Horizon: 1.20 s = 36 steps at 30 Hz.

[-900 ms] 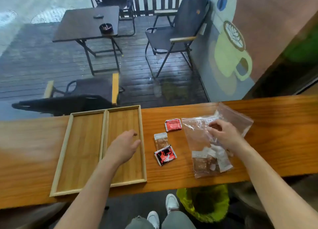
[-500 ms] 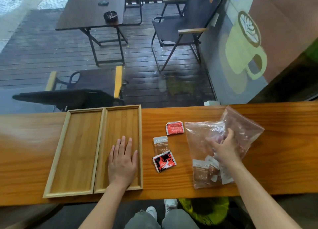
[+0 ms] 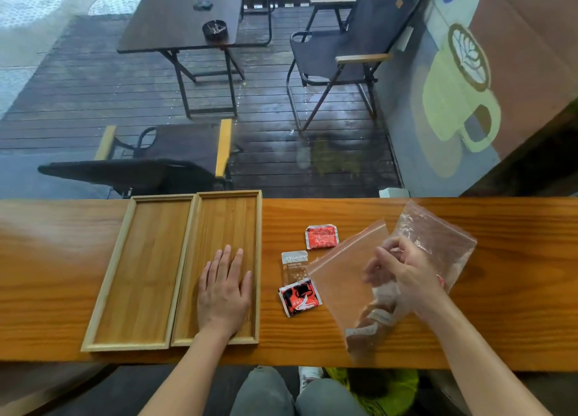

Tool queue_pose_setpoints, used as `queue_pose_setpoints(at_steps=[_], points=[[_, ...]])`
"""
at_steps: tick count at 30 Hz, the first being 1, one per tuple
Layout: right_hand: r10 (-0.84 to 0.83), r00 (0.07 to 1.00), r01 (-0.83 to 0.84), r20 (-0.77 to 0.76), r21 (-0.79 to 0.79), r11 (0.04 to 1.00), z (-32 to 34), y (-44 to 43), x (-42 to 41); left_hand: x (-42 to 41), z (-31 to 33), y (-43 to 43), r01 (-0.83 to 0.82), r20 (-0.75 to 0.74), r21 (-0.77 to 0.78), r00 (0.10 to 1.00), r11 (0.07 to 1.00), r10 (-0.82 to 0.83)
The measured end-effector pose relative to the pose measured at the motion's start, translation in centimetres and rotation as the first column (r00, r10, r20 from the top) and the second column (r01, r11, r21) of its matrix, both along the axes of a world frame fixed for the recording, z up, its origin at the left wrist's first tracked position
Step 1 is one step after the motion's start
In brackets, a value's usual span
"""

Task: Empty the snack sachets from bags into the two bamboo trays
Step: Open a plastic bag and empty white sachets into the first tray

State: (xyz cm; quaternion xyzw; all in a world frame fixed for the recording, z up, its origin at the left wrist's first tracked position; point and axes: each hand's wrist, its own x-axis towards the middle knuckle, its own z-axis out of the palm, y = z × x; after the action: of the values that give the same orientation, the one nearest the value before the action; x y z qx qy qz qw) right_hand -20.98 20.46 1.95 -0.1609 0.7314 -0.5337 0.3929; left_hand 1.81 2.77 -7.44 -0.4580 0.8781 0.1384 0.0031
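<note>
Two bamboo trays lie side by side on the wooden counter: the left tray (image 3: 125, 296) and the right tray (image 3: 219, 215). My left hand (image 3: 225, 293) rests flat, fingers spread, inside the right tray. My right hand (image 3: 403, 271) grips a clear plastic bag (image 3: 341, 278) and lifts it, tilted, with brown sachets (image 3: 372, 318) gathered in its lower corner. A second clear bag (image 3: 438, 237) lies behind it. Three sachets lie loose between tray and bag: a red one (image 3: 321, 237), a brown one (image 3: 293, 265), a red-and-black one (image 3: 299, 296).
The wooden counter (image 3: 516, 290) runs the full width, its near edge just below the trays. Beyond the glass are a dark table (image 3: 181, 18) and folding chairs (image 3: 350, 46) on wet decking. A yellow-green bag (image 3: 387, 390) sits by my knees under the counter.
My left hand settled flat into the right tray. My right hand closed on the clear bag and raised it off the counter, so the sachets slid to its lower corner.
</note>
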Motion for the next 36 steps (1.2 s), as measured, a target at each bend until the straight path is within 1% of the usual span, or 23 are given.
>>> queue_pose_setpoints(at_steps=[6, 11, 13, 14, 15, 16, 17, 18, 19, 20, 22, 23, 24, 25, 26, 27, 30, 33, 36], points=[[0.154, 0.978, -0.165, -0.139, -0.076, 0.983, 2.6, -1.9, 0.5, 0.1, -0.1, 0.0, 0.012, -0.005, 0.009, 1.0, 1.0, -0.012], [0.262, 0.949, -0.277, -0.175, -0.069, 0.958, 4.6, -4.7, 1.3, -0.3, 1.0, -0.3, 0.012, 0.028, 0.121, 1.0, 0.993, -0.015], [0.296, 0.935, -0.313, -0.197, -0.062, 0.948, 5.2, -6.1, 1.8, -0.6, 2.6, -1.1, 0.014, 0.045, 0.221, 0.999, 0.975, -0.025], [0.315, 0.925, -0.333, -0.212, -0.053, 0.942, 5.5, -6.9, 2.2, -0.8, 3.9, -1.5, -0.009, -0.011, 0.312, 1.0, 0.95, 0.013], [0.337, 0.915, -0.354, -0.221, -0.04, 0.934, 5.7, -7.6, 2.6, -1.0, 5.7, -1.9, -0.036, -0.108, 0.421, 0.99, 0.906, 0.089], [0.363, 0.904, -0.378, -0.224, -0.026, 0.925, 6.0, -8.4, 3.0, -1.1, 7.6, -2.1, -0.044, -0.225, 0.543, 0.955, 0.839, 0.195], [0.392, 0.893, -0.405, -0.22, -0.013, 0.914, 6.2, -9.2, 3.3, -1.1, 9.6, -2.2, -0.022, -0.345, 0.639, 0.885, 0.769, 0.312], [0.418, 0.884, -0.429, -0.208, -0.009, 0.903, 6.5, -9.9, 3.7, -1.0, 11.6, -2.3, 0.022, -0.443, 0.687, 0.805, 0.726, 0.395], [0.434, 0.88, -0.444, -0.194, -0.009, 0.896, 6.7, -10.8, 3.9, -0.8, 13.3, -2.5, 0.083, -0.509, 0.703, 0.753, 0.707, 0.417], [0.44, 0.88, -0.448, -0.18, -0.01, 0.894, 6.9, -11.6, 4.2, -0.6, 14.9, -2.6, 0.151, -0.543, 0.701, 0.747, 0.697, 0.383], [0.447, 0.879, -0.454, -0.165, -0.006, 0.891, 7.2, -13.2, 4.7, 0.0, 17.0, -2.6, 0.247, -0.535, 0.677, 0.812, 0.693, 0.233], [0.462, 0.87, -0.469, -0.172, 0.002, 0.883, 7.3, -14.0, 5.2, 0.2, 17.4, -2.5, 0.258, -0.508, 0.645, 0.848, 0.719, 0.15], [0.486, 0.854, -0.491, -0.185, 0.018, 0.871, 7.3, -14.8, 5.7, 0.6, 17.5, -2.6, 0.245, -0.479, 0.589, 0.874, 0.77, 0.088], [0.512, 0.836, -0.515, -0.198, 0.037, 0.856, 7.4, -15.4, 6.3, 1.1, 17.5, -2.7, 0.218, -0.464, 0.524, 0.884, 0.824, 0.061], [0.531, 0.821, -0.533, -0.208, 0.051, 0.844, 7.5, -16.0, 7.0, 1.6, 17.5, -2.7, 0.189, -0.467, 0.475, 0.882, 0.859, 0.064], [0.543, 0.812, -0.545, -0.213, 0.054, 0.837, 7.6, -16.5, 7.7, 2.2, 17.4, -2.9, 0.167, -0.481, 0.464, 0.872, 0.87, 0.089], [0.549, 0.812, -0.556, -0.197, 0.025, 0.831, 7.7, -17.8, 9.2, 3.9, 17.6, -3.7, 0.125, -0.52, 0.548, 0.826, 0.827, 0.219], [0.545, 0.818, -0.552, -0.182, 0.018, 0.834, 7.4, -18.5, 10.4, 4.7, 17.8, -4.3, 0.092, -0.521, 0.618, 0.791, 0.781, 0.319], [0.544, 0.815, -0.549, -0.202, 0.031, 0.835, 6.8, -18.8, 11.4, 5.0, 17.9, -4.4, 0.067, -0.512, 0.677, 0.758, 0.733, 0.404]])
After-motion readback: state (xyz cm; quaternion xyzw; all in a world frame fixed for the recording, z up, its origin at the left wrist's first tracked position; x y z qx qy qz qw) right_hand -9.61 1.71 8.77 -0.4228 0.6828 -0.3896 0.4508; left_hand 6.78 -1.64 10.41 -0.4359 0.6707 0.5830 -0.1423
